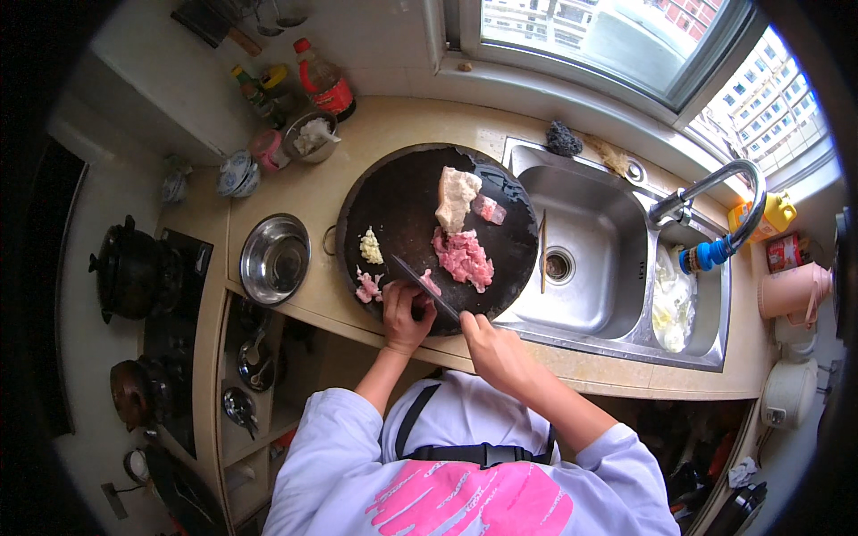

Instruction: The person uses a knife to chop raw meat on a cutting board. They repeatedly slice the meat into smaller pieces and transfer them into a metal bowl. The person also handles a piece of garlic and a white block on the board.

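My right hand (493, 348) grips the handle of a kitchen knife (423, 284), its blade slanting up and left over a round dark chopping board (409, 194). Curled beside the blade, my left hand (405, 318) rests at the board's near edge; whatever its fingers press on is hidden. A strip of raw meat (430, 283) lies against the blade's far side. Small cut meat pieces (368, 287) sit left of my left hand, below a little heap of minced garlic (370, 246). Farther right are a pile of sliced pink meat (464, 260), a pale fatty slab (457, 197) and a smaller chunk (489, 210).
A steel bowl (275, 260) stands left of the board. To the right is a steel sink (583, 248) with a chopstick-like stick (543, 251) and a curved faucet (710, 177). Leafy vegetables (672, 301) fill the small basin. Behind stand a sauce bottle (324, 80) and a pot of white fat (312, 136).
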Demonstrator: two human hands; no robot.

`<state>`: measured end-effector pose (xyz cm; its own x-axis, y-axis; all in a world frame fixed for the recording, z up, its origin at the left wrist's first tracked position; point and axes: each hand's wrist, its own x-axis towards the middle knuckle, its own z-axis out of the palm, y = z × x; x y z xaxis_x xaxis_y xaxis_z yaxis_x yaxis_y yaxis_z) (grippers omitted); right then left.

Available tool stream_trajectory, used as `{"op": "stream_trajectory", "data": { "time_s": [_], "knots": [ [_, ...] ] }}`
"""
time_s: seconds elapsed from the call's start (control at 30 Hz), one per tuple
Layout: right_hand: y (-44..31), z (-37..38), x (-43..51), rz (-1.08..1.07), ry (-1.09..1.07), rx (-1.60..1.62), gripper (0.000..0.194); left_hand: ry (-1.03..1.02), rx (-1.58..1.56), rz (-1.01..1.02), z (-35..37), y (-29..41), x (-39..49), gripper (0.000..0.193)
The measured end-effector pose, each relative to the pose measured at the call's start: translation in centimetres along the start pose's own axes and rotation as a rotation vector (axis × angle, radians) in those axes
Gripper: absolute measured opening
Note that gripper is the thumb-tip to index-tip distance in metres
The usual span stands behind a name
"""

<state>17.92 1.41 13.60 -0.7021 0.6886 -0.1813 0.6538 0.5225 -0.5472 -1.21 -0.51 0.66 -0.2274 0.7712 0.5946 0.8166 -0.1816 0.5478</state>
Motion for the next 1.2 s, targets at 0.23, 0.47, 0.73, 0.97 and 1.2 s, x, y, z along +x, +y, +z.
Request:
{"op": "stream_trajectory", "data": {
  "time_s": [0.23, 0.47, 0.73, 0.97, 1.2],
  "knots": [
    [0.2, 0.3, -0.2, -0.044, 0.027, -0.042, 0.018, -0.06, -0.026, 0.009, -0.7, 0.9, 1.0, 0.038],
    [0.1, 1.0, 0.7, -0.026, 0.024, 0.008, 0.021, -0.062, -0.004, -0.008, -0.6, 0.7, 0.8, 0.036],
    [-0.8, 1.9, 1.8, 0.016, 0.06, 0.005, 0.02, -0.066, -0.012, -0.005, -0.7, 1.2, 1.1, 0.036],
    [3.7, 1.9, 1.5, 0.116, 0.244, 0.144, 0.024, -0.096, -0.209, -0.184, -1.5, 1.2, 1.6, 0.029],
    [3.9, 1.7, -0.1, 0.046, 0.305, 0.23, 0.022, -0.261, -0.072, -0.037, -2.4, 2.2, 2.7, 0.031]
  ]
}}
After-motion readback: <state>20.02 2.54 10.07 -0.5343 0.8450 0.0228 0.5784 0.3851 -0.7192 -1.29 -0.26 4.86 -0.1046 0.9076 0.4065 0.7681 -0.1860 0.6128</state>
